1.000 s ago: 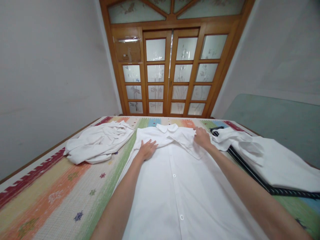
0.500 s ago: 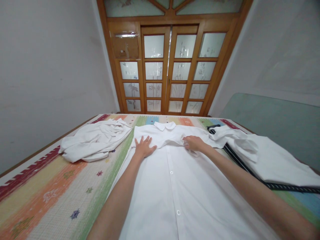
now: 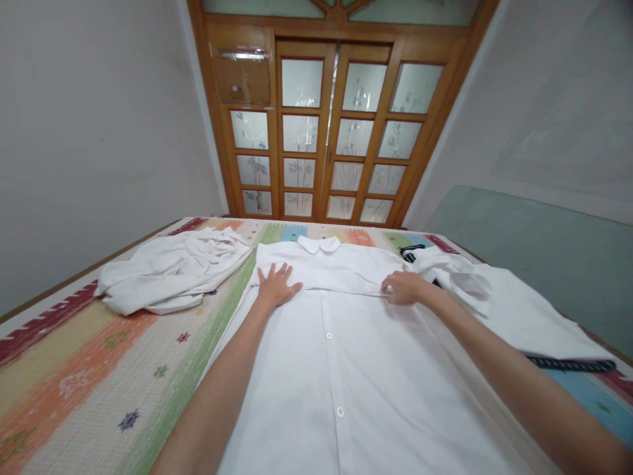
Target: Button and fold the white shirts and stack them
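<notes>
A white buttoned shirt [image 3: 281, 369] lies spread out, its collar [image 3: 319, 245] at the far end and its button strip running toward me. Across the chest, below the collar, lies a flat band of white cloth that looks like a folded sleeve [image 3: 341, 269]. My left hand [image 3: 277, 285] rests on the left part of this band, fingers spread. At the band's right end, my right hand [image 3: 404, 288] is closed on its edge; the fingertips are partly hidden in the cloth.
A crumpled white garment [image 3: 173, 270] lies on the left of the striped, patterned bed cover [image 3: 148, 343]. More white cloth [image 3: 529, 310] with dark striped trim lies at the right. Beyond stand wooden doors [image 3: 326, 132] with glass panes; a pale green panel [image 3: 534, 237] leans at the right wall.
My right hand has moved to the right with the sleeve's edge, and the bunched band now lies straighter and flatter. My left hand stays spread on the cloth. The view has shifted slightly.
</notes>
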Demonstrator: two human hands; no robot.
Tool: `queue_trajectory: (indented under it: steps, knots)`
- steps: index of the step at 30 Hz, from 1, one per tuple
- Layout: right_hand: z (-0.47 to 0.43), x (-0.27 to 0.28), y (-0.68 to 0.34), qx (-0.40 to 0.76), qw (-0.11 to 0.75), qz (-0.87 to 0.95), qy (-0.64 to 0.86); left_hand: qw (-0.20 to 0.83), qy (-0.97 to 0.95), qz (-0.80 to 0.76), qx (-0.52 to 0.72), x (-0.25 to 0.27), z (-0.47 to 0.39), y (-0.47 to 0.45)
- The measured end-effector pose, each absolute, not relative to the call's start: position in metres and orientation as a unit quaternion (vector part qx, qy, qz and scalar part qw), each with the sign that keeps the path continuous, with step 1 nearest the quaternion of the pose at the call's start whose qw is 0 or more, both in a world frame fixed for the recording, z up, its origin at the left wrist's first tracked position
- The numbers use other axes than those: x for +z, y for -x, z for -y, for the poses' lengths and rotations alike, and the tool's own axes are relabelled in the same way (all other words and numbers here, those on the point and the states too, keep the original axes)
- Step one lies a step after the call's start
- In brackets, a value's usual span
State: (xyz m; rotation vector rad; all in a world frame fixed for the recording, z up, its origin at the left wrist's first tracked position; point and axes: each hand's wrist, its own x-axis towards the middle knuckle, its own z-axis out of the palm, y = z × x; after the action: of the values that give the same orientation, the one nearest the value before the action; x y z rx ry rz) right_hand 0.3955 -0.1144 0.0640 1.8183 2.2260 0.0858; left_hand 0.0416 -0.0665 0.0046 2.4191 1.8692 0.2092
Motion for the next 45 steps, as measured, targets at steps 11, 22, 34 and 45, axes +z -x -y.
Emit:
queue_trajectory:
  steps: [11,22,34,45]
  knots:
    - [0.082,0.005,-0.372,0.035,-0.081,-0.674,-0.734,0.034,-0.759,-0.648,0.059,0.007,0.067,-0.042]
    - [0.084,-0.011,-0.371,0.08,-0.09,-0.658,-0.743,0.057,-0.745,-0.664,0.027,0.007,0.026,-0.027]
    - [0.083,-0.017,-0.371,0.112,-0.115,-0.651,-0.742,0.05,-0.743,-0.65,0.151,0.006,-0.035,-0.035]
    - [0.082,0.004,-0.37,0.108,-0.08,-0.636,-0.76,-0.072,-0.745,-0.637,0.184,0.004,-0.051,-0.025]
